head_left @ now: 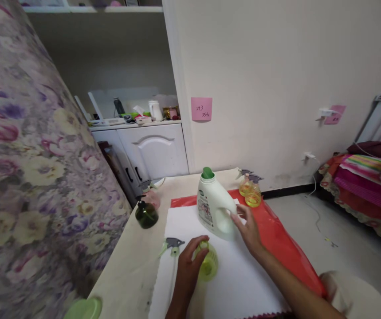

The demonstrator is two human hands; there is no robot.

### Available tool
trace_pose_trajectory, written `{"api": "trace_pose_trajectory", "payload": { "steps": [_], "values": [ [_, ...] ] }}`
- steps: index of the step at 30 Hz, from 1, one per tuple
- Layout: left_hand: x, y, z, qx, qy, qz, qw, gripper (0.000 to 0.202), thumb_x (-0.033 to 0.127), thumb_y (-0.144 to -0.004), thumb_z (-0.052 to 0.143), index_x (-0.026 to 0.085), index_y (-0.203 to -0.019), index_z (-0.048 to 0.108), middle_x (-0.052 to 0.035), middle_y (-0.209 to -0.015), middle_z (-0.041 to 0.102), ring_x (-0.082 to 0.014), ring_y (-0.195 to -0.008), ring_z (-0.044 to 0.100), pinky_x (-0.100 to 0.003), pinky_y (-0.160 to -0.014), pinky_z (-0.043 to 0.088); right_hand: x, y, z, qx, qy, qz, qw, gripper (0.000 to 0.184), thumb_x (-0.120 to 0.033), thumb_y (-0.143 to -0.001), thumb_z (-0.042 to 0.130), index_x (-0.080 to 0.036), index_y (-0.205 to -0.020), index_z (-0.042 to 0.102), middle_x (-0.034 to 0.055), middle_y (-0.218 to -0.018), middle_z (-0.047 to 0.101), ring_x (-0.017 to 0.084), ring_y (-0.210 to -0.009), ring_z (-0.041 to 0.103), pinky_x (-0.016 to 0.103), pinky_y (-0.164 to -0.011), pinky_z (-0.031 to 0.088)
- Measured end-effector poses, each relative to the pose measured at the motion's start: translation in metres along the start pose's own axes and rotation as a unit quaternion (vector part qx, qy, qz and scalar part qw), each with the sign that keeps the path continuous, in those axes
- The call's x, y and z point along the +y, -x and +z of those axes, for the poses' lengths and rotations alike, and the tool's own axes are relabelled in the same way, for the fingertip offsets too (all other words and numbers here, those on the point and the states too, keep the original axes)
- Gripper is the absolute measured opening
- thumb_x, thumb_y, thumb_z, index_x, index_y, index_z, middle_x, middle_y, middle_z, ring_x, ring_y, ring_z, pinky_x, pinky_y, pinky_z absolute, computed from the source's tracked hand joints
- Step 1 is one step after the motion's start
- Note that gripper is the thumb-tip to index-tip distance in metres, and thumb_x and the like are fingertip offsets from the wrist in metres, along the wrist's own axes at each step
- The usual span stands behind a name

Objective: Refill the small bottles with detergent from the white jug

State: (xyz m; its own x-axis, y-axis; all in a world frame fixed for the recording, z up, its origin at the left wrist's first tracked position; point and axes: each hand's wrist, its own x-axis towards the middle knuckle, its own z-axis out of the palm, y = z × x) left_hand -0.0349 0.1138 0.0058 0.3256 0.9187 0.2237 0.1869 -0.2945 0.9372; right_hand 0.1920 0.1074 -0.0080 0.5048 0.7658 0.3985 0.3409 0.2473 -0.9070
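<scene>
My left hand (187,265) is wrapped round a small yellow-green bottle (208,262) that stands on a white sheet (237,279). Its grey spray head (173,245) lies on the sheet just left of the hand. My right hand (248,228) reaches to the handle of a white detergent jug (214,205) with a green cap; the fingers curl at the handle, touching it. The jug stands upright on the sheet.
A red plastic sheet (276,235) lies under the white one on a beige table (133,257). Two yellow spray bottles (250,189) stand at the far edge, a dark green bottle (146,214) and a pink one at the left. A floral cloth hangs at left, a bed at right.
</scene>
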Motion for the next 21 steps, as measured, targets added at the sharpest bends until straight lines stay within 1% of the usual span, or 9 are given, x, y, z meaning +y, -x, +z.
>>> {"api": "trace_pose_trajectory", "payload": {
  "steps": [2, 4, 6, 8, 10, 11, 14, 17, 21],
  "values": [
    [0.0, 0.001, -0.001, -0.012, 0.009, 0.004, 1.0, 0.029, 0.035, -0.081, 0.06, 0.023, -0.106, 0.071, -0.0072, -0.115, 0.071, -0.0271, -0.112, 0.061, -0.042, -0.103, 0.043, 0.0, 0.023, -0.009, -0.002, 0.004, -0.005, 1.0, 0.036, -0.044, -0.086, 0.056, -0.022, -0.115, 0.053, 0.0097, -0.117, 0.059, 0.027, -0.112, 0.055, 0.043, -0.1, 0.042],
    [-0.002, 0.002, -0.002, -0.022, 0.012, 0.002, 1.0, 0.031, 0.035, -0.082, 0.06, 0.024, -0.11, 0.07, -0.0069, -0.119, 0.069, -0.0267, -0.116, 0.059, -0.043, -0.105, 0.042, 0.002, 0.047, -0.009, -0.063, 0.0, -0.012, 0.998, 0.033, -0.038, -0.079, 0.067, -0.023, -0.107, 0.059, 0.0069, -0.109, 0.064, 0.026, -0.105, 0.059, 0.04, -0.096, 0.046],
    [-0.005, 0.003, -0.003, -0.021, 0.013, 0.0, 1.0, 0.033, 0.035, -0.082, 0.061, 0.025, -0.113, 0.069, -0.0066, -0.124, 0.067, -0.0266, -0.12, 0.057, -0.044, -0.107, 0.04, 0.006, 0.066, 0.004, -0.144, -0.009, -0.011, 0.99, 0.051, -0.031, -0.064, 0.08, -0.025, -0.111, 0.061, 0.0051, -0.111, 0.066, 0.027, -0.106, 0.061, 0.04, -0.096, 0.048],
    [-0.008, 0.004, -0.004, -0.017, 0.022, 0.001, 1.0, 0.035, 0.035, -0.082, 0.062, 0.024, -0.114, 0.069, -0.0069, -0.126, 0.066, -0.0267, -0.122, 0.056, -0.044, -0.108, 0.039, 0.011, 0.079, 0.024, -0.232, -0.031, 0.006, 0.972, 0.082, -0.026, -0.052, 0.087, -0.027, -0.126, 0.052, 0.0065, -0.128, 0.06, 0.03, -0.12, 0.055, 0.044, -0.105, 0.042],
    [-0.008, 0.006, -0.002, -0.014, 0.039, 0.0, 0.999, 0.034, 0.035, -0.082, 0.062, 0.024, -0.113, 0.069, -0.0073, -0.124, 0.067, -0.0268, -0.119, 0.058, -0.044, -0.107, 0.041, 0.014, 0.086, 0.044, -0.272, -0.065, 0.026, 0.96, 0.103, -0.021, -0.043, 0.09, -0.028, -0.134, 0.043, 0.0074, -0.136, 0.054, 0.032, -0.126, 0.049, 0.046, -0.108, 0.039],
    [-0.007, 0.007, -0.001, -0.013, 0.048, -0.003, 0.999, 0.032, 0.035, -0.082, 0.061, 0.024, -0.112, 0.07, -0.0073, -0.122, 0.068, -0.0267, -0.117, 0.059, -0.044, -0.106, 0.042, 0.015, 0.088, 0.052, -0.284, -0.087, 0.034, 0.954, 0.106, -0.018, -0.042, 0.09, -0.029, -0.135, 0.04, 0.0068, -0.136, 0.054, 0.032, -0.126, 0.05, 0.045, -0.107, 0.04],
    [-0.001, 0.013, 0.003, -0.01, 0.061, -0.009, 0.998, 0.032, 0.036, -0.083, 0.061, 0.024, -0.111, 0.07, -0.0066, -0.12, 0.069, -0.0264, -0.116, 0.06, -0.042, -0.105, 0.044, 0.011, 0.09, 0.06, -0.295, -0.118, 0.049, 0.947, 0.095, -0.012, -0.047, 0.083, -0.029, -0.132, 0.043, 0.0041, -0.125, 0.062, 0.031, -0.115, 0.058, 0.044, -0.098, 0.047],
    [0.004, 0.024, 0.003, 0.012, 0.063, -0.02, 0.998, 0.036, 0.041, -0.089, 0.052, 0.024, -0.118, 0.065, -0.0061, -0.126, 0.066, -0.0244, -0.121, 0.057, -0.039, -0.107, 0.041, 0.007, 0.092, 0.048, -0.281, -0.1, 0.05, 0.953, 0.086, -0.013, -0.05, 0.08, -0.028, -0.128, 0.046, 0.0055, -0.124, 0.061, 0.031, -0.115, 0.057, 0.045, -0.1, 0.046],
    [-0.013, 0.037, -0.017, 0.127, 0.012, -0.078, 0.989, 0.041, 0.047, -0.091, 0.044, 0.019, -0.115, 0.062, -0.0089, -0.112, 0.071, -0.0227, -0.106, 0.065, -0.037, -0.098, 0.047, 0.011, 0.096, 0.019, -0.285, -0.073, 0.07, 0.953, 0.083, -0.021, -0.054, 0.081, -0.026, -0.128, 0.045, 0.0093, -0.133, 0.056, 0.034, -0.126, 0.05, 0.048, -0.108, 0.037]
  ]
}}
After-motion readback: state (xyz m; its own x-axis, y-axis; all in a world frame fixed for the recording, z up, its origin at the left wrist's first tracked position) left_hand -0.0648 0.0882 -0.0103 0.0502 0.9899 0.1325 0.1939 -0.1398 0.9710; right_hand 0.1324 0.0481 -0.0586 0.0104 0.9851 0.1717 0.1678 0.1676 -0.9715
